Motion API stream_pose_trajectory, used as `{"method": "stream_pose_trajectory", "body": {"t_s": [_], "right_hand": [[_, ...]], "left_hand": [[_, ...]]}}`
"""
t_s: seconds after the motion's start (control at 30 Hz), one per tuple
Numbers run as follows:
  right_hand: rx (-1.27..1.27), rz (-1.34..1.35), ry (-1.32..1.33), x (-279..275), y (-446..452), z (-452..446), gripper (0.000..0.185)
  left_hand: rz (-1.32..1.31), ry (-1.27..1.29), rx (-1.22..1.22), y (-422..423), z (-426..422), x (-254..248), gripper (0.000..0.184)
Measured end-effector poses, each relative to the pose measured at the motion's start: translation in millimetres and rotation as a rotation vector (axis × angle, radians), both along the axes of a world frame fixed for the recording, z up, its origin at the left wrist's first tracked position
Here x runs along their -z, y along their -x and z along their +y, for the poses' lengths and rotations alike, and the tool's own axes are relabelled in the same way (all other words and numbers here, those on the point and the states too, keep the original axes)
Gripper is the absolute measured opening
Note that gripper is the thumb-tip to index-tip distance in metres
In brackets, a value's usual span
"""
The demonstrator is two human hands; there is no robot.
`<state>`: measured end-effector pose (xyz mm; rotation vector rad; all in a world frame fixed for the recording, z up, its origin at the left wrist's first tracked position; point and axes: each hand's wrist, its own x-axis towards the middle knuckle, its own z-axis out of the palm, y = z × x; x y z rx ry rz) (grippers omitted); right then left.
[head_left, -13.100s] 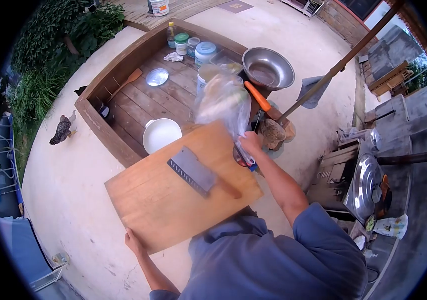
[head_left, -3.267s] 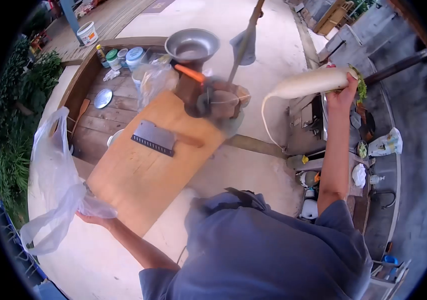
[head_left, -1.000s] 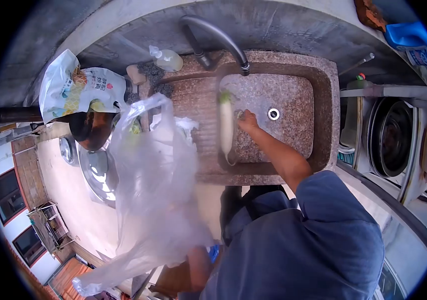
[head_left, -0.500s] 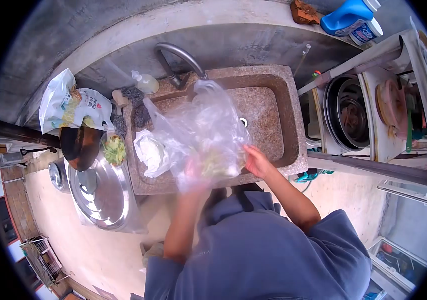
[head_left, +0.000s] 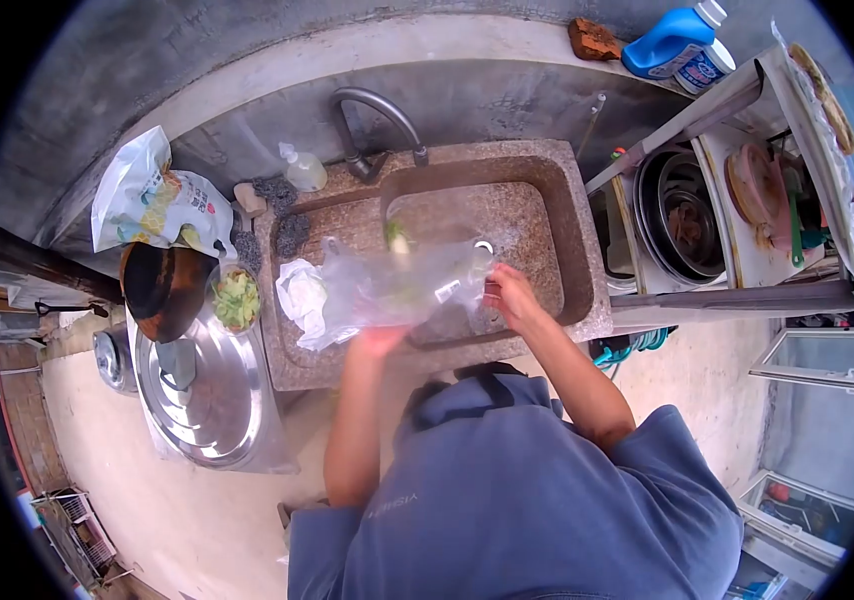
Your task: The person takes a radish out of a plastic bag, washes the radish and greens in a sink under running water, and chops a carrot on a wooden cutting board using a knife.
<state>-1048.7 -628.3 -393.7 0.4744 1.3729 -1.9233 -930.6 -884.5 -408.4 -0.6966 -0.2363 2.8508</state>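
Apparently to spread the plastic bag, right hand pinches its 3 o'clock end, left hand sits apart at 6, grip unclear; radish lies in sink at its 12, partly covered.

An outdoor home washing area, shown by the stone sink, curved faucet and pan rack.

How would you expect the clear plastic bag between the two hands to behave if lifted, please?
The plastic bag would likely be floppy, as its film is creased and spread loosely between the left hand and right hand. The film itself is probably light for its size, since it looks thin enough to see the sink through.
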Motion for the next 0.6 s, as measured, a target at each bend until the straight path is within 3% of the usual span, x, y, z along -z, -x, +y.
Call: {"method": "stream_pose_trajectory", "body": {"t_s": [0.03,0.13,0.2,0.27,0.33,0.4,0.47,0.53,0.57,0.6], "right_hand": [[0.045,-0.065,0.034,-1.4,2.1,-7.9,0.014],[0.126,0.069,-0.006,-25.9,-8.0,-23.7,0.016],[0.092,0.081,-0.052,-27.1,-3.2,-21.8,0.013],[0.050,0.083,-0.095,-22.3,-3.6,-15.4,0.014],[0.012,0.096,-0.129,-14.8,2.6,-9.2,0.020],[-0.098,0.272,-0.057,-43.4,13.5,-5.8,0.018],[-0.161,0.275,-0.117,-38.5,-0.2,1.8,0.018],[-0.186,0.198,-0.282,-12.7,15.0,-5.4,0.018],[-0.203,0.242,-0.262,-24.9,11.1,-8.9,0.015],[-0.169,0.262,-0.067,-44.5,1.3,-10.5,0.012]], "left_hand": [[0.005,0.026,0.002,-1.4,-3.7,4.2,0.070],[-0.029,0.277,0.047,-8.3,-8.0,-12.1,0.067],[0.030,0.308,0.075,-10.7,-23.2,-10.2,0.065],[-0.064,0.508,0.169,-12.2,-23.5,12.5,0.064],[-0.075,0.702,0.280,-4.3,-30.0,-0.3,0.062],[-0.029,0.875,0.416,-6.1,-36.1,-56.5,0.061],[-0.165,0.931,0.500,-0.8,-46.1,-8.4,0.060],[-0.233,1.045,0.539,10.0,-50.0,-4.4,0.061],[-0.245,1.119,0.536,10.0,-43.3,-23.5,0.061],[-0.277,1.180,0.545,5.2,-38.8,-40.2,0.061]]}}
